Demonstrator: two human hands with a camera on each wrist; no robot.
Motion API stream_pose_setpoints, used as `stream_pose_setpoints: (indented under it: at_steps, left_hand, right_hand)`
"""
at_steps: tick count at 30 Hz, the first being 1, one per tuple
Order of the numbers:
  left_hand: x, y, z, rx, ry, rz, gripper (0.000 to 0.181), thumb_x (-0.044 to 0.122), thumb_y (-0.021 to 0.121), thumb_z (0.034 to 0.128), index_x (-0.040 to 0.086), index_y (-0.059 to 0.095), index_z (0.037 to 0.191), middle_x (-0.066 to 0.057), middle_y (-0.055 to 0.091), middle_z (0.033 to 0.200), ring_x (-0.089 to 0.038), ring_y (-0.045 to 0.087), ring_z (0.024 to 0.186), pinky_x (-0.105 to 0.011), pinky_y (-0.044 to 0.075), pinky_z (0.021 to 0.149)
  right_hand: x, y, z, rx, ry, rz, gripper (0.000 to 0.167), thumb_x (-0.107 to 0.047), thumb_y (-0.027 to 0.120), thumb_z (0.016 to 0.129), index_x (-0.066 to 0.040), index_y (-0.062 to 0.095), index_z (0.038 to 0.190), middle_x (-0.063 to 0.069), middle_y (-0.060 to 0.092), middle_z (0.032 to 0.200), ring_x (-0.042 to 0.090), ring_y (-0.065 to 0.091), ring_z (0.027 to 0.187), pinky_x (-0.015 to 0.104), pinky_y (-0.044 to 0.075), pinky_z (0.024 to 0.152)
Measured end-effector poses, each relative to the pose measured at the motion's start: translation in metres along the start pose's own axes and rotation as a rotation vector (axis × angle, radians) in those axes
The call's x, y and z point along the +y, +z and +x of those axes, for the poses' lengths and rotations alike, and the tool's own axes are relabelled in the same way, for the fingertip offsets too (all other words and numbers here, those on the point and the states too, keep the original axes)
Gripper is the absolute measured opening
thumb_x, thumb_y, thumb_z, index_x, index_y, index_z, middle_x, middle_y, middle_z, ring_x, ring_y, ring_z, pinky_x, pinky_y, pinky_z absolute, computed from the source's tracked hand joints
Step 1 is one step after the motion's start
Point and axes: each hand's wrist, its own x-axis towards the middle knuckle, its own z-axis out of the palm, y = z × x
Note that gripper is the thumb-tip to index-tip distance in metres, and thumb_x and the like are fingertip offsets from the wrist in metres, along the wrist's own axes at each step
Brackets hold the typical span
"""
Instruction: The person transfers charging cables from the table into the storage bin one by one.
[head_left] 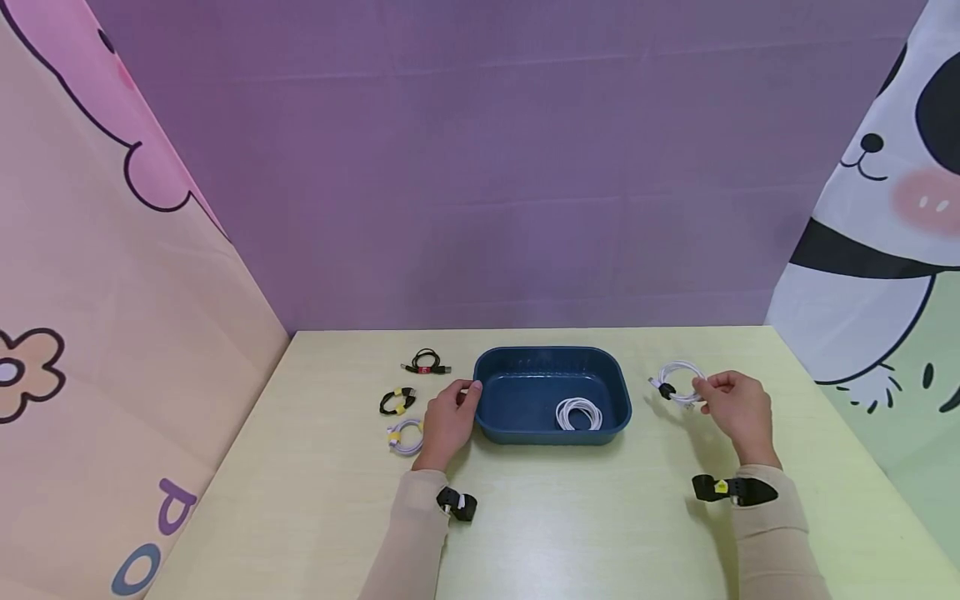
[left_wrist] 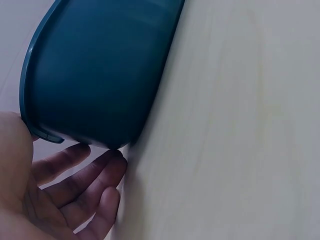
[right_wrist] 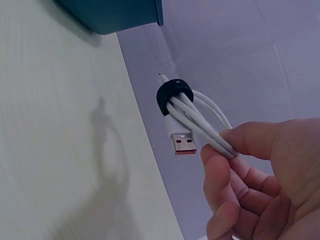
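Observation:
A coiled white USB cable (head_left: 681,383), wrapped with a black strap, hangs above the table, pinched between the thumb and fingers of my right hand (head_left: 738,417). Its metal USB plug (right_wrist: 184,145) shows in the right wrist view. My left hand (head_left: 450,423) grips the left rim of a dark blue plastic bin (head_left: 551,437), the thumb over the edge and fingertips against the outer wall. Inside the bin, toward its front right, lies another coiled white cable (head_left: 579,413).
Left of the bin lie a black cable (head_left: 426,362) with a red tie, a black cable (head_left: 397,401) with yellow ties, and a pale cable (head_left: 406,437) with yellow ties, partly behind my left hand. A purple cloth backdrop (head_left: 480,167) rises at the table's (head_left: 570,533) far edge.

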Motion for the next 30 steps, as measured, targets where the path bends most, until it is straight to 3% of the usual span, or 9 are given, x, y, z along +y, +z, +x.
stream_pose_setpoints:
  at_steps: [15,30]
  left_hand:
    - [-0.0027,0.0008,0.0009,0.009,0.028,-0.024,0.04,0.044,0.052,0.1061,0.013,0.073,0.121,-0.006,0.073,0.094,-0.019,0.063,0.082,-0.034,0.049,0.075]
    - [-0.0022,0.0002,-0.0003,0.003,0.026,-0.041,0.039,0.042,0.052,0.1064,0.012,0.073,0.12,-0.006,0.072,0.093,-0.02,0.061,0.084,-0.035,0.047,0.076]
  right_hand:
    - [-0.0005,-0.0005,-0.0001,0.0,0.002,0.007,0.035,-0.034,0.063,0.101,0.001,0.066,0.109,0.005,0.074,0.081,0.016,0.067,0.069,0.03,0.041,0.06]
    - [-0.0042,-0.0013,-0.0011,-0.008,0.002,0.04,0.037,-0.035,0.063,0.101,0.001,0.066,0.11,-0.01,0.068,0.071,0.014,0.067,0.068,0.03,0.041,0.06]
